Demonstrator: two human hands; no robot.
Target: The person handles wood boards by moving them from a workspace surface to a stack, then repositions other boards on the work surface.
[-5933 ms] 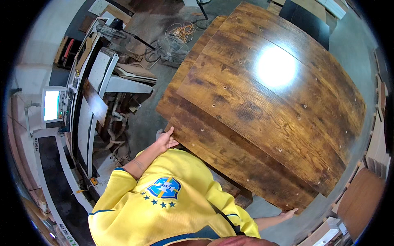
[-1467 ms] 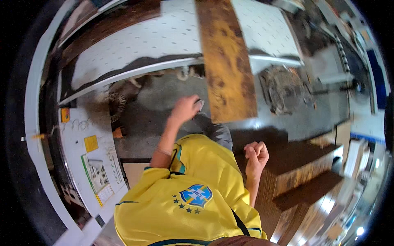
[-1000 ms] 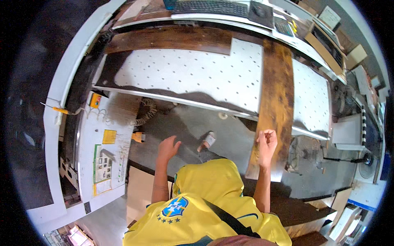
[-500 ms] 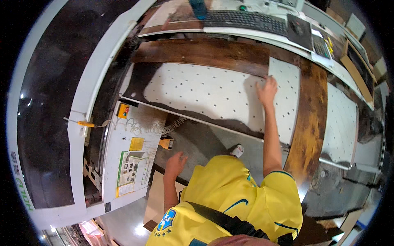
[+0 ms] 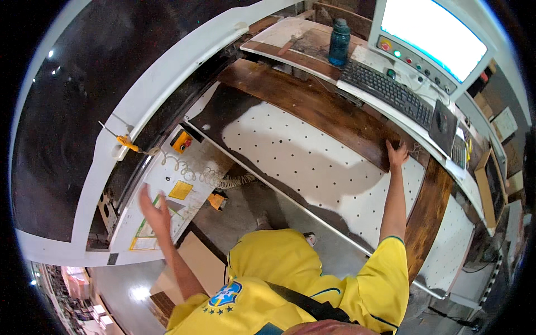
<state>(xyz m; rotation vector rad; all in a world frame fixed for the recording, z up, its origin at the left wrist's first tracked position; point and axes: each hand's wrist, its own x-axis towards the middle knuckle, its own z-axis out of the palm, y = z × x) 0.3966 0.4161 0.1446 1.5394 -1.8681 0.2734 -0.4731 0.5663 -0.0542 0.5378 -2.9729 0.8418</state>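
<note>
A long dark-stained wooden board (image 5: 312,106) lies along the far side of a white perforated table (image 5: 301,151). My right hand (image 5: 397,153) is at the board's right end, thumb and fingers apart, touching or very close to that end. To the left, my left hand (image 5: 155,215) is raised with its fingers spread and nothing in it. It appears in front of a white machine panel (image 5: 167,178) bearing a yellow label and a printed sheet; contact cannot be made out. A second brown board (image 5: 427,218) lies crosswise over the table's right part.
Behind the table, a shelf holds a blue bottle (image 5: 339,44), a keyboard (image 5: 385,92), a mouse pad (image 5: 443,125) and a lit monitor (image 5: 432,33). A yellow air gun (image 5: 127,143) with a coiled hose (image 5: 206,176) hangs at left. A large white machine frame (image 5: 173,72) borders the left.
My left hand has risen and moved left, away from my body. The right hand has shifted from the white surface to the board's end. The view has turned, bringing the monitor into sight.
</note>
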